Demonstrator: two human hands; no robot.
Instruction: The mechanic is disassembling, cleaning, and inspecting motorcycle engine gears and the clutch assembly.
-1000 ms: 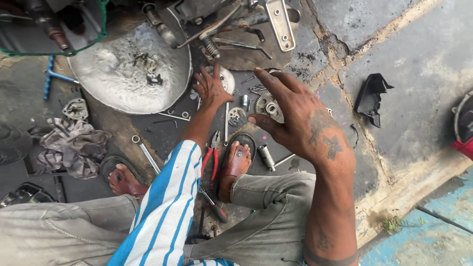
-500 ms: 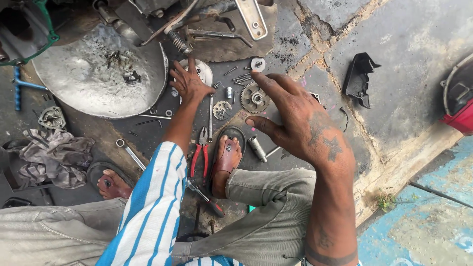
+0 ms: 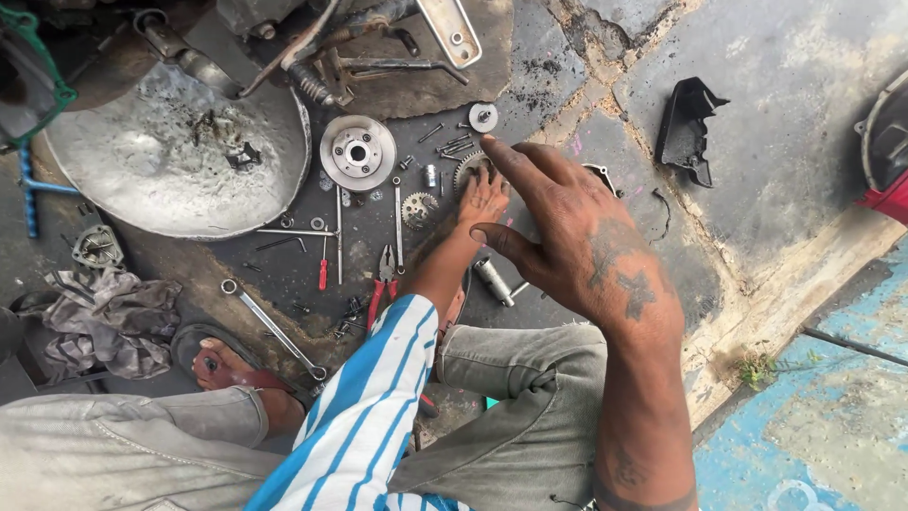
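Note:
My left hand [image 3: 482,196], at the end of a blue-and-white striped sleeve, reaches forward and rests with spread fingers on a toothed gear [image 3: 463,168] lying on the oily ground. My right hand [image 3: 579,241] hovers above it, closer to the camera, fingers apart and holding nothing. A round metal disc with a centre hole [image 3: 357,151] lies left of the gear, and a smaller gear [image 3: 417,209] sits just below it. A small washer-like disc [image 3: 483,117] and loose bolts [image 3: 452,146] lie beyond my left hand.
A large dented metal pan [image 3: 142,161] sits at the left. Red-handled pliers [image 3: 382,276], a red screwdriver [image 3: 323,271], a spanner [image 3: 272,327] and a grey rag [image 3: 104,317] lie near my sandalled foot [image 3: 222,367]. A black plastic part [image 3: 689,125] lies at the right.
My left hand has moved right, from the round disc to the toothed gear. The right hand stays raised and open. The view has shifted so the parts sit lower in frame.

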